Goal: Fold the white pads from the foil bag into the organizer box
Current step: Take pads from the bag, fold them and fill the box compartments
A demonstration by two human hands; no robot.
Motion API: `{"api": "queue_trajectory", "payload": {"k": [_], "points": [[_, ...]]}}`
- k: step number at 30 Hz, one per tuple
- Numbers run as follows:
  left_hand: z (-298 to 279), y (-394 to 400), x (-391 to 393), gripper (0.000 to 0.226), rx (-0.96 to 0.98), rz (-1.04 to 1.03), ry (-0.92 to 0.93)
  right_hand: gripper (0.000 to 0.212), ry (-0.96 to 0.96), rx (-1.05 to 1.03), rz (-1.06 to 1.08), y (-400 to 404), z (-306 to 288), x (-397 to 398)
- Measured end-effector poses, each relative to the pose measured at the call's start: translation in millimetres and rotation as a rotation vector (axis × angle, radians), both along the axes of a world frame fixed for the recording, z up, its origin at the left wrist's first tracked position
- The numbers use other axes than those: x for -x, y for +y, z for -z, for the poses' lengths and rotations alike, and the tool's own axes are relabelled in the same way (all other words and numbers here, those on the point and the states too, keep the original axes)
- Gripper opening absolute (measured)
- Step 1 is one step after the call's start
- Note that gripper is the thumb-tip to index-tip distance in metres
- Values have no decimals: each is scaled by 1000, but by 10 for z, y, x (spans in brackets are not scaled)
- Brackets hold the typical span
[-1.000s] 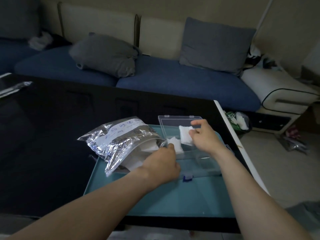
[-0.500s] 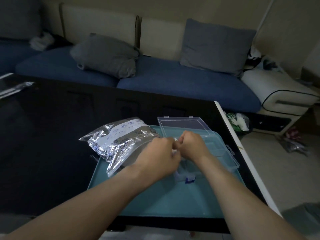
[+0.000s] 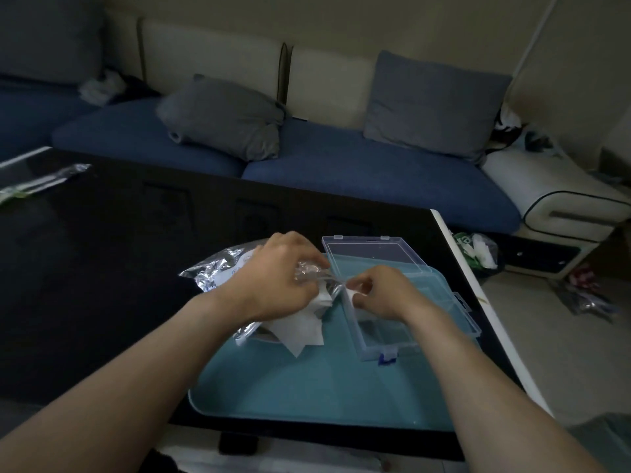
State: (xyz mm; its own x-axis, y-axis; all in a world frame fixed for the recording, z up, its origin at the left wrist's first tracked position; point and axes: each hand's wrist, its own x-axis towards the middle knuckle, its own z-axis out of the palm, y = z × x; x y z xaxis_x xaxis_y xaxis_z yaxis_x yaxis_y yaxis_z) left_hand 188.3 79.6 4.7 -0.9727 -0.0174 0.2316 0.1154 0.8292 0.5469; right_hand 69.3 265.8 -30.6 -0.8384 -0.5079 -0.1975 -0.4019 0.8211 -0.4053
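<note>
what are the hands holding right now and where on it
Both hands grip the foil bag at its open mouth: the left hand on the crumpled top edge, the right hand pinching the edge near the clear box.

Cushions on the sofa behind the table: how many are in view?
2. One grey cushion lies slumped on the blue seat, left of centre; the other grey cushion stands upright against the backrest on the right. More could sit outside the frame.

1. L hand [image 3: 273,281] & R hand [image 3: 386,295]: both bare, no gloves, no rings.
2. Wrists: no watch, no bands.
3. Both arms bare up to pic edge, no sleeves showing.
</note>
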Motion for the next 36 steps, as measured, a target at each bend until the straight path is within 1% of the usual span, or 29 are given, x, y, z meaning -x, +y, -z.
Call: {"api": "queue_trajectory", "payload": {"k": [2, 4, 6, 11, 13, 14, 16, 17, 18, 20, 21, 22, 24, 25, 27, 28, 29, 30, 34, 36], "points": [[43, -16, -32, 53, 151, 30, -154, 37, 14, -21, 5, -16, 4, -4], [85, -42, -35, 64, 267, 12, -282, 36, 21, -43, -5, -8, -23, -10], [137, -96, -20, 70, 255, -4, -341, 37, -10, -46, -14, 23, -48, -17], [196, -253, 0, 59, 42, -62, -212, 35, -77, 68, -22, 106, -55, -65], [197, -266, -14, 52, 25, -69, -203, 36, -120, 23, -38, 86, -91, -110], [204, -261, -23, 52, 26, -74, -207, 38, -92, -41, -51, 65, -111, -128], [213, -267, -28, 58, 28, -91, -192, 38, 84, -127, -63, -24, -157, -172], [222, -273, -23, 57, 13, -106, -169, 34, 192, -89, -70, -69, -171, -212], [237, -287, -9, 50, -13, -129, -135, 28, 268, -2, -79, -112, -180, -267], [241, -317, 15, 33, -91, -200, -108, 16, 317, 181, -136, -194, -193, -381], [242, -332, 23, 31, -123, -235, -107, 11, 325, 224, -163, -229, -199, -435], [236, -344, 27, 31, -139, -256, -105, 13, 345, 255, -178, -261, -205, -465], [244, -343, 30, 29, -145, -266, -105, 27, 365, 303, -196, -316, -223, -495], [244, -334, 28, 27, -145, -267, -105, 36, 346, 294, -221, -339, -230, -506], [239, -318, 28, 26, -150, -277, -111, 61, 268, 185, -290, -380, -212, -547], [238, -314, 26, 25, -159, -282, -113, 70, 240, 117, -308, -398, -185, -565], [236, -310, 24, 25, -166, -287, -117, 73, 234, 67, -315, -412, -152, -578], [228, -304, 22, 25, -170, -287, -116, 72, 245, 44, -310, -424, -118, -578], [218, -297, 18, 25, -165, -280, -131, 50, 385, 18, -296, -506, -45, -587], [225, -304, 24, 25, -168, -281, -138, 47, 413, 7, -288, -539, -11, -580]]}}
